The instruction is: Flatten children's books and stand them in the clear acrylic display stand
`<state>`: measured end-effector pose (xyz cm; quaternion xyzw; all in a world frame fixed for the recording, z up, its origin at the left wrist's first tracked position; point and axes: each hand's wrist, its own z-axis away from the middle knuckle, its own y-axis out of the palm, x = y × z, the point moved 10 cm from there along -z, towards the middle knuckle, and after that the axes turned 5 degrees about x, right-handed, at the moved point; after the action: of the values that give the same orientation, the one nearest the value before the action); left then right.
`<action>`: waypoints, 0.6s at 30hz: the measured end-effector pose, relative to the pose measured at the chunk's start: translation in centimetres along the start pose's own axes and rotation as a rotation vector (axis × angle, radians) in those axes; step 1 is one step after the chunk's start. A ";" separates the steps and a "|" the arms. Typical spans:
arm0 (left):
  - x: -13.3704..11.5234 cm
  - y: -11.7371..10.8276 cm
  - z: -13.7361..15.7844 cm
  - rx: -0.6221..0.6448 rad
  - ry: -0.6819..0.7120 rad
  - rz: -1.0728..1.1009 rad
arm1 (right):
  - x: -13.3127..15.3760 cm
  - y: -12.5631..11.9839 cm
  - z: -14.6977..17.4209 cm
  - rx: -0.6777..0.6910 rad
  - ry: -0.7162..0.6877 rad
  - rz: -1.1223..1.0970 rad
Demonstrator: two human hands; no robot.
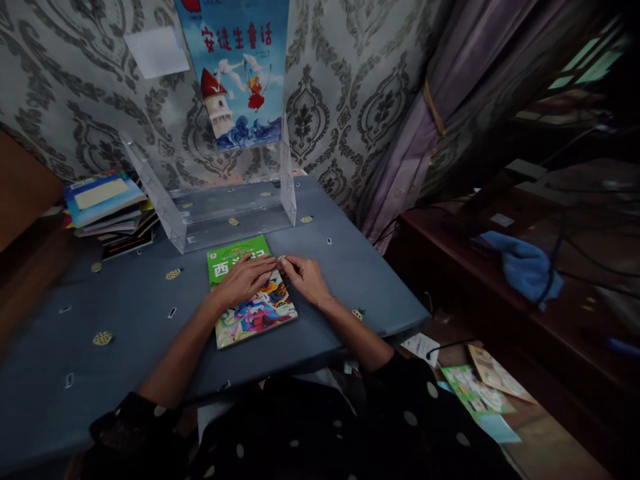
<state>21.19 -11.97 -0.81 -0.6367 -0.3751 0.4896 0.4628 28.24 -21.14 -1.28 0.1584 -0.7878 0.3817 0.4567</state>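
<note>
A closed children's book [260, 313] with a green top and a colourful picture cover lies on the table in front of me. My left hand [246, 279] rests flat across the cover, fingers stretched towards the book's right edge and hiding part of the title. At that right edge, my right hand [306, 277] has its thumb and fingers brought together on the book's border, close to the left fingertips. How far the right fingers reach under the cover is hidden.
Behind the book stands a clear acrylic stand [175, 217] on the blue-grey tablecloth [135, 333]. A stack of books [113, 207] sits at the back left. A blue picture poster [240, 73] hangs at the wall. To the right, a dark red cabinet [450, 267] carries a blue cloth [523, 263].
</note>
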 end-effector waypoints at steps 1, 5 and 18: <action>-0.1 0.0 0.0 -0.003 0.003 0.000 | -0.1 0.0 0.0 0.006 0.005 0.000; -0.2 0.1 0.0 -0.013 -0.008 -0.009 | 0.1 0.0 0.1 0.013 0.013 0.030; -1.7 0.4 0.7 0.019 0.006 -0.003 | 1.6 -0.1 2.1 0.008 -0.005 0.148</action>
<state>20.08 -13.48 -0.76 -0.6331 -0.3700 0.4904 0.4709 26.17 -22.65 -0.49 0.1025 -0.7970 0.4172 0.4245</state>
